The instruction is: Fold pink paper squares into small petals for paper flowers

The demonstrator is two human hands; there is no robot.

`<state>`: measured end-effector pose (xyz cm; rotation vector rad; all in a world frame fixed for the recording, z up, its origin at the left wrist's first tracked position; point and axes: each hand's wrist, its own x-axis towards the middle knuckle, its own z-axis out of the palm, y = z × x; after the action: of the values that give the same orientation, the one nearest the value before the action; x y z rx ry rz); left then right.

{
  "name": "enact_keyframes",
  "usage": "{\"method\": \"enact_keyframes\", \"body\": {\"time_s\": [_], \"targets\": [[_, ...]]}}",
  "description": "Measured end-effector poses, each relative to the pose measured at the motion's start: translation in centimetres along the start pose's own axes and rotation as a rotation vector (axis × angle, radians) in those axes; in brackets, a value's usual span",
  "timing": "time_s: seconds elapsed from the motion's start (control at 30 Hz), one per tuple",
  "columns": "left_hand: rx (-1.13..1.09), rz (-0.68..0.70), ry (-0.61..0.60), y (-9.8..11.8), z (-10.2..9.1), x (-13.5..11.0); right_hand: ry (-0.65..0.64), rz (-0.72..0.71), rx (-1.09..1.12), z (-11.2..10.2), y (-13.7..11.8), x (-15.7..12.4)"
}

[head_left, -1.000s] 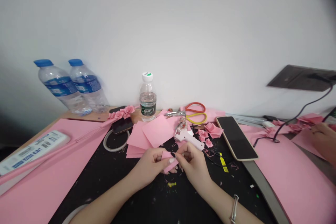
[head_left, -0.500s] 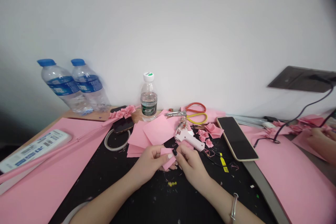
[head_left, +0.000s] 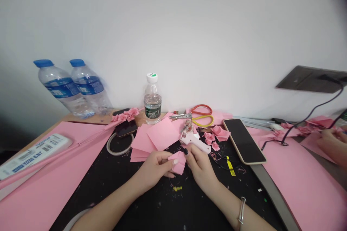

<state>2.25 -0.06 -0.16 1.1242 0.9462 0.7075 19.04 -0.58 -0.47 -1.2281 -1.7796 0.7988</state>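
Note:
A small folded piece of pink paper, with crease lines across it, is held over the black table surface. My left hand grips its left side, the thumb pressed on top and the fingers beneath. At the paper's upper right corner, my right hand is closed, thumb and fingertips pinching the edge; part of the fingers is hidden. Just behind the right hand lies a white glue gun. Square pink paper sheets are stacked behind the left hand. Folded pink paper flowers rest right of the glue gun.
Scissors with red and yellow handles lie by the wall. A water bottle, a tape roll and a phone surround the work area. Large pink sheets cover the left side. Another person's hand works at far right.
The folded paper has been opened out somewhat and turned, showing more of its creased face. My right hand has shifted slightly right and up to its corner.

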Motion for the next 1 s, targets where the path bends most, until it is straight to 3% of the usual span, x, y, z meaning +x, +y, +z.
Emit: {"method": "enact_keyframes", "body": {"time_s": [0.13,0.47,0.67,0.83,1.0], "targets": [[0.046,0.047,-0.016,-0.1,-0.03,0.01,-0.054,0.023,0.013,0.07,-0.27,-0.08],[0.084,0.055,-0.072,0.37,0.05,-0.18,-0.025,-0.015,0.016,-0.02,0.03,0.0],[0.041,0.053,0.072,0.49,-0.1,0.12,0.115,0.03,0.13,-0.31,0.19,0.31],[-0.006,-0.002,0.111,0.77,0.07,0.0,-0.004,0.003,0.05,0.17,-0.11,-0.01],[-0.026,0.0,0.087,0.77,0.22,-0.15,0.028,0.014,0.067,0.62,0.26,-0.2]]}}
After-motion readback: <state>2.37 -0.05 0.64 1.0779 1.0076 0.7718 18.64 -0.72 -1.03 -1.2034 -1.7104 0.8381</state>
